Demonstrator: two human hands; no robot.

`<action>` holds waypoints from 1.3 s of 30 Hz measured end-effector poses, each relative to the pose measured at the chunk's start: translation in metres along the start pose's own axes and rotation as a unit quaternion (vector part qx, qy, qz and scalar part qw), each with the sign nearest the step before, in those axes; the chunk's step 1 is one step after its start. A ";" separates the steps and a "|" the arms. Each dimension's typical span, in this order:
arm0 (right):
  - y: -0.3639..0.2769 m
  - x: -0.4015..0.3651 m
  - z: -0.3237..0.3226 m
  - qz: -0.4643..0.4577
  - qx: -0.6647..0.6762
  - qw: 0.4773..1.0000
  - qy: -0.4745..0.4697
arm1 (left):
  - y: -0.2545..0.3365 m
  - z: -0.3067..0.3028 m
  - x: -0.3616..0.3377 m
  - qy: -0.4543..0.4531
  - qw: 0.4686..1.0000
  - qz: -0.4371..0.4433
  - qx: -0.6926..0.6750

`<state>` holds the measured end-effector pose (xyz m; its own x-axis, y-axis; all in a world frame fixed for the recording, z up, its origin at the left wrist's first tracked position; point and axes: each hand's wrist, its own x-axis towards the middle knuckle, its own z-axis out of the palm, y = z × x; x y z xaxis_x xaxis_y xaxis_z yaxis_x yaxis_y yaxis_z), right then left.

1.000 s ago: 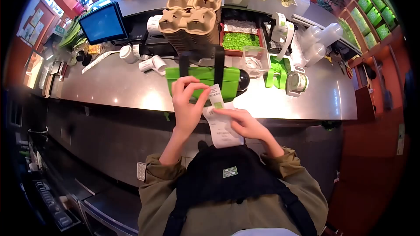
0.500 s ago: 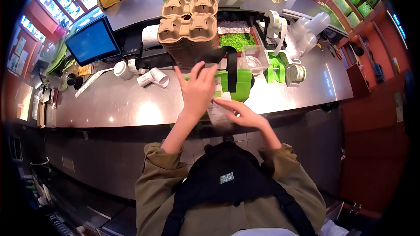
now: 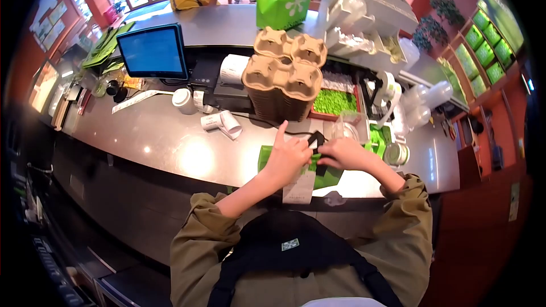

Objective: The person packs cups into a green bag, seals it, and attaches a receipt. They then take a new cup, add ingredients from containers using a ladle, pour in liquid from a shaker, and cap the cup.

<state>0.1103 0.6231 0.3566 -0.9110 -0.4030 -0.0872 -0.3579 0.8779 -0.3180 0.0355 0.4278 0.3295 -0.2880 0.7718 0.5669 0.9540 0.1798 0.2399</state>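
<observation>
A green bag (image 3: 328, 180) with a black handle strap (image 3: 317, 139) lies at the front edge of the counter. My right hand (image 3: 344, 153) is closed, its fingertips pinching the strap. Close beside it, my left hand (image 3: 289, 157) has its fingers curled at the strap and one finger pointing up. A printed white receipt (image 3: 298, 189) hangs down from under my left hand over the bag's front, and a small white piece shows between both hands. The exact grip of the left fingertips is partly hidden.
Behind my hands stands a tall stack of cardboard cup carriers (image 3: 281, 91). A screen (image 3: 152, 51), a lidded cup (image 3: 183, 101) and curled receipts (image 3: 223, 123) are on the left. A clear container (image 3: 348, 127) and a tape dispenser (image 3: 392, 150) sit right. Another green bag (image 3: 284, 0) stands behind.
My right hand has moved up from the receipt to the black strap. The left hand has lowered beside it. The strap is now gathered between the hands, and the view has shifted.
</observation>
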 end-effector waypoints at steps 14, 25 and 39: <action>-0.074 0.131 -0.228 0.156 0.202 0.966 0.035 | -0.065 -0.170 -0.070 0.451 0.864 -0.226 -0.002; -0.011 0.326 -0.312 0.154 -0.036 0.947 0.278 | -0.176 -0.225 -0.228 0.428 0.767 -0.478 -0.021; 0.088 0.608 -0.247 0.019 -0.129 0.963 0.237 | -0.191 -0.243 -0.300 0.502 0.630 -0.592 0.023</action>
<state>-0.5254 0.5192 0.5088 -0.8940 -0.2591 0.3657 -0.3053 0.9494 -0.0736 -0.0806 0.0131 0.3051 -0.6859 -0.6900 0.2311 0.0163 0.3030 0.9529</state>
